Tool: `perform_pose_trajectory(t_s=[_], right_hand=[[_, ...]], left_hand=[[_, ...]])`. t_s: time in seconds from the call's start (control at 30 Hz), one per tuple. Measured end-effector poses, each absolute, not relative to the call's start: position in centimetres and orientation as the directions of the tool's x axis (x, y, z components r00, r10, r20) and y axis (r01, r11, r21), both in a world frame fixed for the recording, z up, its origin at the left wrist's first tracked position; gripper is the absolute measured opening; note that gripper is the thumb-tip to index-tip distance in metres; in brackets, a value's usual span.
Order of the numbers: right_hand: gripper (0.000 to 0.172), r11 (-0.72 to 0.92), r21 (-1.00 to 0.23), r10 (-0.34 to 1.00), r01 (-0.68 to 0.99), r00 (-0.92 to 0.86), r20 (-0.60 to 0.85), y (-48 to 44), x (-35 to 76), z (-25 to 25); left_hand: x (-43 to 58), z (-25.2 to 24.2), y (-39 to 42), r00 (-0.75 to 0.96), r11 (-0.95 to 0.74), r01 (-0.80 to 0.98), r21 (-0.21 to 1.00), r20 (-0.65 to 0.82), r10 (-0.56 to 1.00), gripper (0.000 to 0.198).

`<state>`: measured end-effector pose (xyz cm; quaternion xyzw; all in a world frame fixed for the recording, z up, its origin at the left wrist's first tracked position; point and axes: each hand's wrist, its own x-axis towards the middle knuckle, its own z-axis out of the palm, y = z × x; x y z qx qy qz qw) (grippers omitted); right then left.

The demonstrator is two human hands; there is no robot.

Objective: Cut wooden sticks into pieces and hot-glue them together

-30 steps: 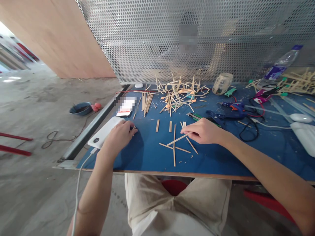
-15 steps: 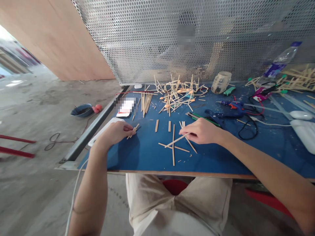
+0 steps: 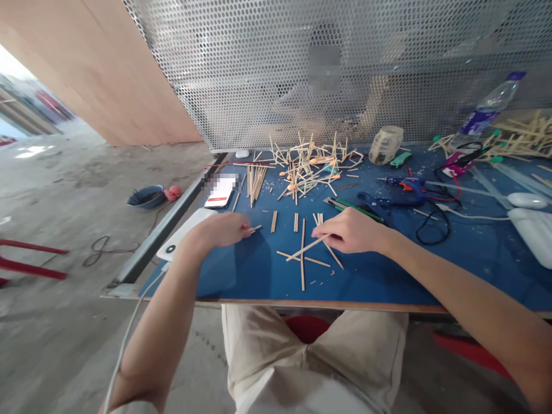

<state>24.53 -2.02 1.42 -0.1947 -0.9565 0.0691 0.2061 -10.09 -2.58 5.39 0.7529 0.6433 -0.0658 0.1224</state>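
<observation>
My left hand (image 3: 228, 229) is closed around short wooden sticks (image 3: 256, 228). Their ends poke out to the right of my fingertips, and the rest is hidden by the hand. Between the thumb and fingers of my right hand (image 3: 351, 231), a longer wooden stick (image 3: 302, 250) slants down to the left. It passes over an upright stick (image 3: 303, 276) and a crosswise stick (image 3: 318, 262) on the blue table (image 3: 254, 276). Behind my right fingers stands out a small group of sticks (image 3: 320, 218), partly covered. Two neat short bundles, a left bundle (image 3: 274, 221) and a right bundle (image 3: 296, 222), lie between my hands.
A tangled pile of sticks (image 3: 310, 167) and a loose bunch (image 3: 257, 184) lie at the back. A green utility knife (image 3: 356, 210), a blue glue gun (image 3: 407, 184), a jar (image 3: 386, 145) and a bottle (image 3: 483, 118) are rightward. A phone (image 3: 221, 191) and a white device (image 3: 190, 230) sit left.
My left hand has moved to the right with the short sticks and turned, so less of them shows. My right hand keeps its stick in nearly the same place.
</observation>
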Motion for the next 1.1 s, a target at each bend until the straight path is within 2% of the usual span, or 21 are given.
perform_pose_trajectory(t_s=[0.1, 0.17, 0.2, 0.27, 0.37, 0.43, 0.53, 0.6, 0.7, 0.83, 0.97, 1.1], right_hand=[[0.027, 0.917, -0.205, 0.397, 0.342, -0.836, 0.380, -1.9, 24.7, 1.5], [0.027, 0.913, -0.197, 0.407, 0.357, -0.817, 0.409, -1.9, 24.7, 1.6], [0.027, 0.909, -0.193, 0.417, 0.370, -0.797, 0.437, -1.9, 24.7, 1.7], [0.026, 0.891, -0.194, 0.449, 0.412, -0.731, 0.514, -2.0, 24.6, 1.8], [0.030, 0.852, -0.212, 0.489, 0.478, -0.582, 0.650, -2.3, 24.5, 2.0], [0.046, 0.837, -0.220, 0.480, 0.501, -0.480, 0.734, -2.4, 24.5, 2.1], [0.073, 0.819, -0.222, 0.465, 0.529, -0.386, 0.797, -2.2, 24.7, 2.3], [0.083, 0.794, -0.224, 0.487, 0.565, -0.372, 0.790, -1.9, 25.0, 2.5], [0.086, 0.783, -0.203, 0.505, 0.588, -0.408, 0.761, -1.3, 25.3, 2.5], [0.071, 0.790, -0.178, 0.510, 0.587, -0.467, 0.722, -0.7, 25.4, 2.0], [0.054, 0.811, -0.192, 0.505, 0.553, -0.496, 0.706, -0.4, 25.2, 1.3], [0.049, 0.808, -0.203, 0.508, 0.553, -0.479, 0.716, -0.5, 24.9, 1.2]], left_hand=[[-9.8, 6.0, -2.2, 0.307, -0.293, 0.951, 0.096, -0.386, 0.870, 0.026], [-9.3, 7.3, -2.3, 0.351, -0.321, 0.936, 0.143, -0.343, 0.871, 0.028], [-8.8, 8.1, -2.5, 0.397, -0.348, 0.915, 0.202, -0.303, 0.867, 0.030], [-7.2, 9.6, -3.0, 0.528, -0.428, 0.810, 0.400, -0.183, 0.829, 0.031], [-3.5, 10.5, -3.2, 0.707, -0.471, 0.498, 0.728, -0.028, 0.706, 0.028], [-0.9, 9.7, -2.7, 0.748, -0.427, 0.270, 0.863, 0.091, 0.658, 0.027], [1.9, 7.3, -1.3, 0.725, -0.269, 0.081, 0.960, 0.129, 0.677, 0.025], [2.9, 5.6, -0.4, 0.680, -0.111, -0.057, 0.992, 0.120, 0.724, 0.023], [3.4, 3.6, 0.2, 0.589, -0.009, -0.212, 0.977, 0.136, 0.796, 0.023], [3.6, 1.7, 0.0, 0.519, 0.038, -0.270, 0.962, 0.112, 0.847, 0.025], [3.8, 0.7, -0.4, 0.509, 0.009, -0.290, 0.957, 0.146, 0.848, 0.025], [3.9, 0.6, -0.7, 0.507, -0.011, -0.283, 0.959, 0.160, 0.847, 0.025]])
